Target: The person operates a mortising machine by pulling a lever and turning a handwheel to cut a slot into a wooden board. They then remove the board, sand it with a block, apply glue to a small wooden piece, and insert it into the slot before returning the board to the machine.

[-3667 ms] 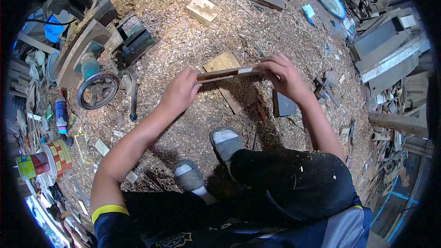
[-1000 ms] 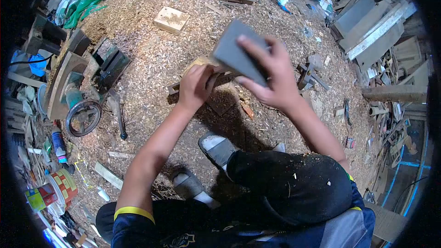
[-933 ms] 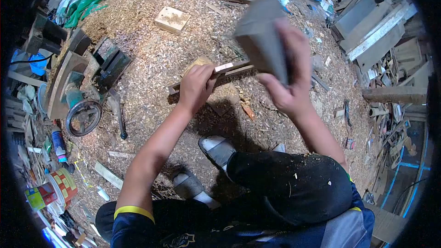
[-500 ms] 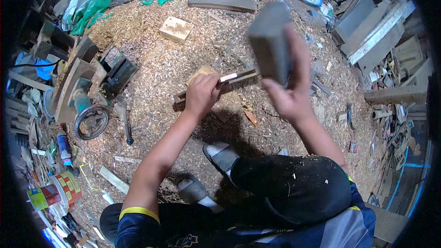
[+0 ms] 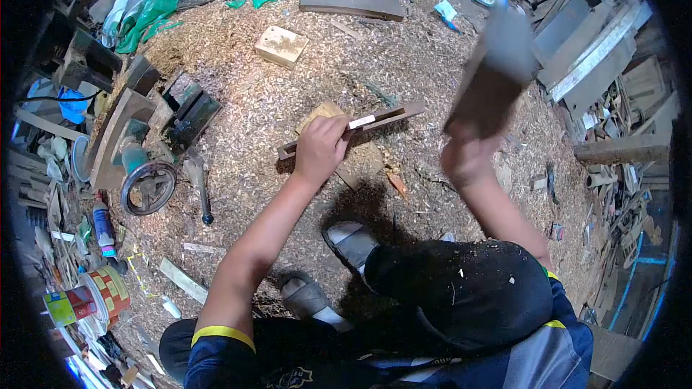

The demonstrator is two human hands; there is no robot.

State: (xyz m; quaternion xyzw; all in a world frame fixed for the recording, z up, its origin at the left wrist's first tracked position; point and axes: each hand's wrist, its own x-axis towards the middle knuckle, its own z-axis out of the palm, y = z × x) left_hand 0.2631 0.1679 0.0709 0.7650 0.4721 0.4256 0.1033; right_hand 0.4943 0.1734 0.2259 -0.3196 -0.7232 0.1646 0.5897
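Observation:
My left hand point(image 5: 318, 145) is closed round a small pale strip point(image 5: 362, 122) that sticks out to the right of its fingers. The strip lies against a long, narrow slotted wooden piece point(image 5: 404, 113), and a light wood block point(image 5: 328, 109) shows just behind the hand. Raised to the right, my right hand point(image 5: 472, 158) grips a large dark block point(image 5: 494, 75), blurred by motion. The block is tilted and apart from the slotted piece. My right fingers are partly hidden behind it.
Wood shavings cover the ground. A pale block point(image 5: 281, 46) and a dark beam point(image 5: 351, 5) lie farther off. A vise with a handwheel point(image 5: 148, 189) stands left, timber point(image 5: 621, 150) lies right, and my sandalled feet are below.
My right hand has swung the dark block to the right and tilted it, uncovering the right end of the slotted piece. My left hand keeps its hold, with only a slight shift in view.

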